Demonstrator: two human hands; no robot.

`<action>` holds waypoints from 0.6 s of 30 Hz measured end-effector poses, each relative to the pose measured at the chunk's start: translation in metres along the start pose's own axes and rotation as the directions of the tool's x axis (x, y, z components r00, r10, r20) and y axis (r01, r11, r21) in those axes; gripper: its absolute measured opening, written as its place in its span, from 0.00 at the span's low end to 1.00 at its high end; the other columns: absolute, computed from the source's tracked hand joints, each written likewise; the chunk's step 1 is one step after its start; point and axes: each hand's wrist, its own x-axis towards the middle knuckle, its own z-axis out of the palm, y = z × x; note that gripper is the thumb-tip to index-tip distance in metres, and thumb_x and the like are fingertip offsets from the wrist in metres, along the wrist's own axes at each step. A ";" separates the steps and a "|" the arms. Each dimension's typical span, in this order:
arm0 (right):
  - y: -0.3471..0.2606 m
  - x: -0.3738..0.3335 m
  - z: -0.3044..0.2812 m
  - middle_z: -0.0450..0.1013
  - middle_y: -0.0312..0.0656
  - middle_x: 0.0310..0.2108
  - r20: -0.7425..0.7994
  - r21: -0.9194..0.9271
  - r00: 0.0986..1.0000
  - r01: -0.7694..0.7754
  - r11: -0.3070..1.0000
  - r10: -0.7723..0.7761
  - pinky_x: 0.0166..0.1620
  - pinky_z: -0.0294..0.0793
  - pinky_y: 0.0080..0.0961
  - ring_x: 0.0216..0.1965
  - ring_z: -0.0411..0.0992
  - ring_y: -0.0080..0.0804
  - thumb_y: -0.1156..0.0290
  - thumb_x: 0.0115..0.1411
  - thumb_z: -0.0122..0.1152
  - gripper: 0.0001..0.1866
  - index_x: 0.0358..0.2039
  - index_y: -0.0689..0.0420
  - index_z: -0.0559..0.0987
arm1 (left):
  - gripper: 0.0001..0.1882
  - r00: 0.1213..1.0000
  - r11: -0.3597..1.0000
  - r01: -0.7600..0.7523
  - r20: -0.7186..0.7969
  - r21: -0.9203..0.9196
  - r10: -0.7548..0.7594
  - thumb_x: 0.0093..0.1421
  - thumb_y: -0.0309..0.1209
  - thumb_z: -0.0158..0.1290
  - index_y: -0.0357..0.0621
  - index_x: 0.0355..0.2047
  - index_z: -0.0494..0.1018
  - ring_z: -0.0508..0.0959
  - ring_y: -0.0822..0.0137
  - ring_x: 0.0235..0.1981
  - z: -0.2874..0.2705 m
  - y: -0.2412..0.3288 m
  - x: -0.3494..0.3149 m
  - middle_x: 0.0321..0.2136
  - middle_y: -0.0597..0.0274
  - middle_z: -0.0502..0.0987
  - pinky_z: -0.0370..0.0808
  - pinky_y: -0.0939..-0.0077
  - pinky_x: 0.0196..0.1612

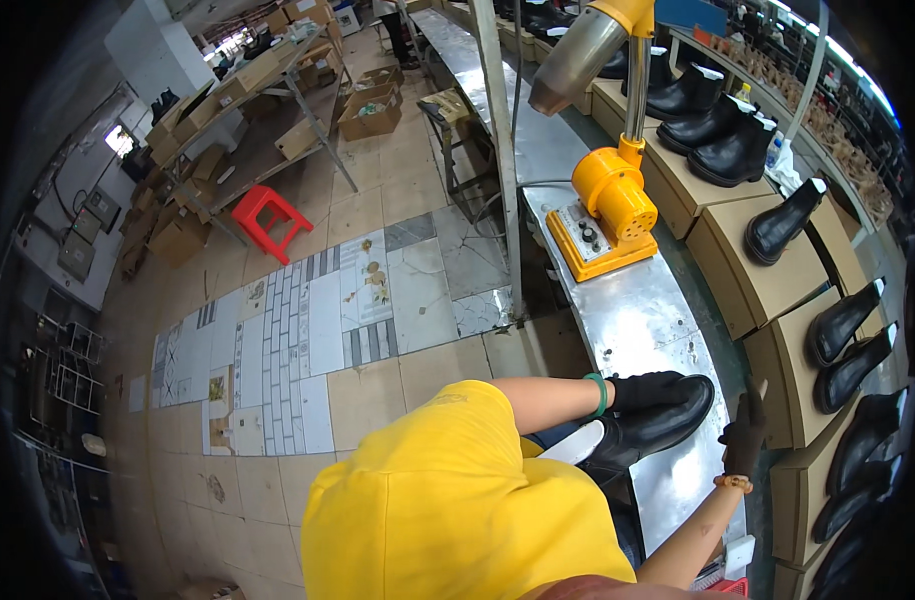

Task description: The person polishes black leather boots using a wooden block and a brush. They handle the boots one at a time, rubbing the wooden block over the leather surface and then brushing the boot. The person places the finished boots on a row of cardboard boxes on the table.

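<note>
A black leather ankle boot (668, 422) lies across the metal bench close to my body, its toe pointing right. White material (580, 441) shows at its top opening. My left hand (642, 391), in a black glove with a green bangle at the wrist, grips the far side of the boot; its fingers blend into the dark leather. To the right of the toe, my right hand (744, 432) is raised over the bench edge, apart from the boot. It wears a thin dark glove, its fingers are stretched out, and nothing is seen in it.
On the metal bench (633, 325) stands a yellow machine (613, 205) with a metal nozzle (576, 62). Cardboard boxes (753, 250) topped with black boots (784, 222) line the right side. A grey post (500, 150) rises at the bench's left edge. A red stool (271, 222) stands farther left.
</note>
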 end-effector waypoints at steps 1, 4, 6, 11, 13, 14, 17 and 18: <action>0.000 0.003 0.004 0.67 0.38 0.22 0.008 -0.088 1.000 -0.014 0.996 0.014 0.13 0.60 0.17 0.11 0.59 0.18 0.59 0.63 0.46 0.20 0.52 0.54 0.72 | 0.33 1.000 1.000 0.013 0.011 0.010 -0.013 0.58 0.55 0.46 0.42 0.53 0.64 0.71 0.67 0.47 0.002 0.004 -0.002 0.46 0.56 0.72 0.65 0.71 0.53; -0.019 0.009 0.019 0.72 0.51 0.41 0.104 -0.352 0.974 -0.155 0.923 0.203 0.20 0.69 0.24 0.18 0.69 0.30 0.56 0.59 0.53 0.22 0.45 0.59 0.76 | 0.32 1.000 0.999 -0.009 0.023 0.044 0.008 0.59 0.54 0.46 0.42 0.54 0.64 0.69 0.66 0.49 0.003 0.004 -0.004 0.48 0.56 0.71 0.63 0.71 0.55; -0.017 0.002 0.032 0.72 0.54 0.35 0.106 -0.446 0.991 -0.024 0.895 0.079 0.26 0.72 0.30 0.25 0.73 0.39 0.49 0.56 0.55 0.26 0.40 0.62 0.78 | 0.32 0.999 0.997 -0.033 0.019 0.067 0.032 0.59 0.54 0.45 0.42 0.54 0.63 0.69 0.64 0.51 0.004 0.002 -0.005 0.49 0.55 0.70 0.62 0.70 0.56; 0.001 0.002 0.047 0.72 0.49 0.22 0.055 -0.415 0.998 0.015 0.910 0.008 0.23 0.68 0.32 0.21 0.70 0.37 0.49 0.57 0.51 0.25 0.31 0.64 0.76 | 0.33 0.999 0.994 -0.055 0.005 0.099 0.054 0.60 0.54 0.44 0.40 0.54 0.63 0.68 0.61 0.53 0.001 -0.004 -0.004 0.50 0.53 0.70 0.61 0.69 0.57; 0.002 0.001 0.050 0.72 0.50 0.24 0.030 -0.413 0.999 0.031 0.910 -0.021 0.29 0.69 0.33 0.24 0.71 0.39 0.49 0.57 0.51 0.25 0.30 0.64 0.76 | 0.33 0.999 0.993 -0.038 -0.017 0.112 0.040 0.60 0.54 0.43 0.40 0.54 0.64 0.68 0.61 0.53 0.001 -0.015 0.001 0.50 0.53 0.70 0.61 0.70 0.57; 0.002 0.000 0.051 0.72 0.50 0.24 0.015 -0.413 0.999 0.035 0.910 -0.032 0.32 0.68 0.34 0.25 0.71 0.40 0.49 0.58 0.51 0.25 0.30 0.64 0.76 | 0.33 0.999 0.992 -0.031 -0.023 0.119 0.034 0.60 0.54 0.43 0.39 0.53 0.64 0.68 0.61 0.53 0.001 -0.016 0.002 0.50 0.52 0.70 0.61 0.70 0.57; 0.009 0.000 0.052 0.73 0.52 0.26 -0.008 -0.393 0.999 0.029 0.919 -0.034 0.36 0.67 0.34 0.28 0.71 0.41 0.49 0.58 0.51 0.26 0.30 0.65 0.76 | 0.33 0.999 0.997 -0.046 -0.024 0.056 0.047 0.61 0.55 0.42 0.38 0.52 0.66 0.69 0.61 0.52 0.002 -0.011 0.000 0.49 0.51 0.71 0.62 0.70 0.57; 0.011 0.001 0.053 0.73 0.52 0.27 -0.013 -0.383 0.999 0.023 0.924 -0.030 0.37 0.67 0.34 0.29 0.71 0.42 0.49 0.58 0.51 0.26 0.30 0.65 0.76 | 0.33 0.998 0.996 -0.049 -0.029 0.074 0.052 0.61 0.56 0.41 0.38 0.51 0.66 0.69 0.61 0.51 0.002 -0.011 0.000 0.49 0.51 0.71 0.62 0.70 0.56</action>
